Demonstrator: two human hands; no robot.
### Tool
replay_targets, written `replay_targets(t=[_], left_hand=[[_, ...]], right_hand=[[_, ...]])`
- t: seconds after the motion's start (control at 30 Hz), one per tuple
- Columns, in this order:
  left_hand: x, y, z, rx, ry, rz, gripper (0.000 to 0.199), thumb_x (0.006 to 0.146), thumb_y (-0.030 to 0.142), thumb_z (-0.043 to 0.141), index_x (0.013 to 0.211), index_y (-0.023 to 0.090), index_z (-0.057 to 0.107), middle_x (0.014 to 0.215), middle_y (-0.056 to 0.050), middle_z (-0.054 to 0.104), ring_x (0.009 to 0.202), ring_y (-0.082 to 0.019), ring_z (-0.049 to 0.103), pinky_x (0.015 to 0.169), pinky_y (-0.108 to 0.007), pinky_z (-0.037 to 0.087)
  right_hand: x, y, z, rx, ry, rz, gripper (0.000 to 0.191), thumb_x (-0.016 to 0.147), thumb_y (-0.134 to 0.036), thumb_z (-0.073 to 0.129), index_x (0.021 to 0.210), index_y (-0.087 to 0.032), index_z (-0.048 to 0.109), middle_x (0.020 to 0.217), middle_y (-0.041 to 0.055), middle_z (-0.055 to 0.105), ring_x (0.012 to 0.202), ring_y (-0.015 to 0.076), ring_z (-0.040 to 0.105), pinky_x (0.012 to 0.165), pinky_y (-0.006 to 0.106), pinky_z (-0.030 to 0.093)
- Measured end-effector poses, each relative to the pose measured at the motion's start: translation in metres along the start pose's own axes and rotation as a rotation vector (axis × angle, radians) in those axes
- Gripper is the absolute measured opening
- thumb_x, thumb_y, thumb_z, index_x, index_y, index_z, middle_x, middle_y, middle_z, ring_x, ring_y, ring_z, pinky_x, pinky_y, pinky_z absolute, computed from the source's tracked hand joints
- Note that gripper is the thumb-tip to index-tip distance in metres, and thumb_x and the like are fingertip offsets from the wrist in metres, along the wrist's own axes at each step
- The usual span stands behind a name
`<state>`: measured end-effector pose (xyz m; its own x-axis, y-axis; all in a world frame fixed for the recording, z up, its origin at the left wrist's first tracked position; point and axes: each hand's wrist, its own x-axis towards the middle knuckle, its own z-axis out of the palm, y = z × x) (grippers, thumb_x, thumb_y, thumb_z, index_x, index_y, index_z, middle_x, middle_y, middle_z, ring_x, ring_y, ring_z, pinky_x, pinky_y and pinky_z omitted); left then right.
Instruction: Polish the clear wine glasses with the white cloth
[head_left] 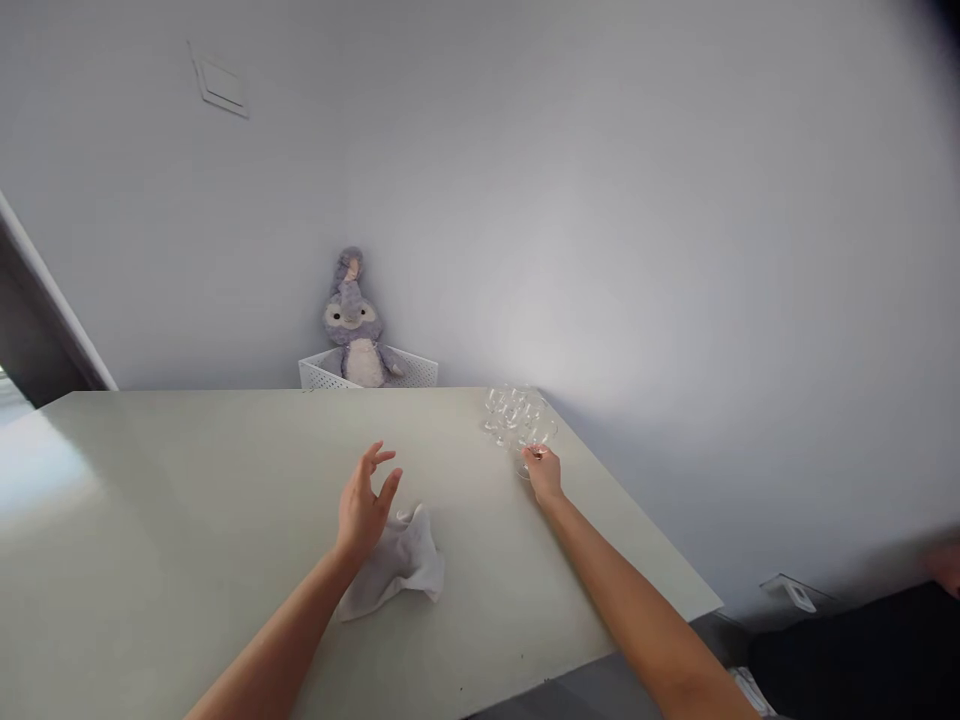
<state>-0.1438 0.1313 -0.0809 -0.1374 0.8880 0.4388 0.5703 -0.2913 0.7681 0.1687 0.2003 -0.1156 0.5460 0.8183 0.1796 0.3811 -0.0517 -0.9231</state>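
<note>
A crumpled cloth (420, 570) lies on the pale surface (225, 500). The left hand (367, 505) is at the far left edge of the cloth, fingers loosely spread and thumb apart, with nothing in its grip; whether its wrist touches the cloth I cannot tell. Beyond the cloth and to its right, the right hand (546, 472) is closed, fingers pinched around the lower part of a clear glass (543, 432). More clear glasses (510, 404) stand close together, farther from the cloth. Well beyond the cloth, a stuffed toy (363, 360) sits in a white basket (418, 370)
</note>
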Motion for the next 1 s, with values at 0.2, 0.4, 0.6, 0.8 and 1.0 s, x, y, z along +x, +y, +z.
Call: replay_targets(t=[0.2, 0.4, 0.6, 0.8, 1.0], left_hand=[[0.001, -0.003, 0.000, -0.009, 0.025, -0.010, 0.046, 0.083, 0.044, 0.040, 0.125, 0.026, 0.034, 0.112, -0.006, 0.058, 0.095, -0.024, 0.056, 0.076, -0.038, 0.044], [0.005, 0.000, -0.001, -0.162, 0.122, -0.030, 0.039, 0.083, 0.040, 0.042, 0.118, 0.023, 0.039, 0.106, -0.006, 0.060, 0.094, -0.019, 0.056, 0.079, -0.036, 0.044], [0.006, 0.037, -0.015, -0.218, 0.178, 0.035, 0.029, 0.083, 0.033, 0.043, 0.109, 0.021, 0.045, 0.094, -0.004, 0.060, 0.087, -0.015, 0.056, 0.074, -0.030, 0.046], [-0.034, 0.067, -0.033, -0.088, 0.002, 0.114, 0.014, 0.083, 0.027, 0.040, 0.091, 0.021, 0.050, 0.079, -0.001, 0.057, 0.071, -0.012, 0.055, 0.067, -0.026, 0.045], [-0.095, 0.024, -0.038, 0.353, -0.288, 0.193, 0.023, 0.074, 0.030, 0.053, 0.096, 0.024, 0.050, 0.095, -0.004, 0.054, 0.087, -0.021, 0.053, 0.074, -0.035, 0.043]], right_hand=[[0.009, 0.002, 0.004, 0.007, -0.003, 0.002, 0.036, 0.060, -0.040, 0.053, 0.084, -0.014, 0.058, 0.077, 0.0043, 0.060, 0.061, 0.0149, 0.055, 0.058, 0.025, 0.042], [-0.040, 0.000, -0.016, 0.020, 0.110, -0.033, 0.043, 0.070, -0.040, 0.050, 0.105, -0.015, 0.047, 0.090, 0.0053, 0.053, 0.073, 0.0156, 0.050, 0.066, 0.027, 0.042], [-0.140, -0.045, -0.022, -0.151, -0.653, -0.496, 0.031, 0.081, -0.046, 0.043, 0.092, -0.019, 0.053, 0.073, 0.0006, 0.054, 0.063, 0.0140, 0.049, 0.060, 0.026, 0.041], [-0.181, -0.067, 0.005, -0.544, -0.783, -0.873, 0.067, 0.071, -0.054, 0.055, 0.123, -0.015, 0.042, 0.101, 0.0123, 0.057, 0.089, 0.0267, 0.051, 0.075, 0.038, 0.041], [-0.169, -0.063, 0.023, -0.448, -0.842, -0.812, 0.045, 0.071, -0.012, 0.050, 0.115, -0.018, 0.053, 0.095, 0.0071, 0.060, 0.090, 0.0212, 0.052, 0.081, 0.033, 0.041]])
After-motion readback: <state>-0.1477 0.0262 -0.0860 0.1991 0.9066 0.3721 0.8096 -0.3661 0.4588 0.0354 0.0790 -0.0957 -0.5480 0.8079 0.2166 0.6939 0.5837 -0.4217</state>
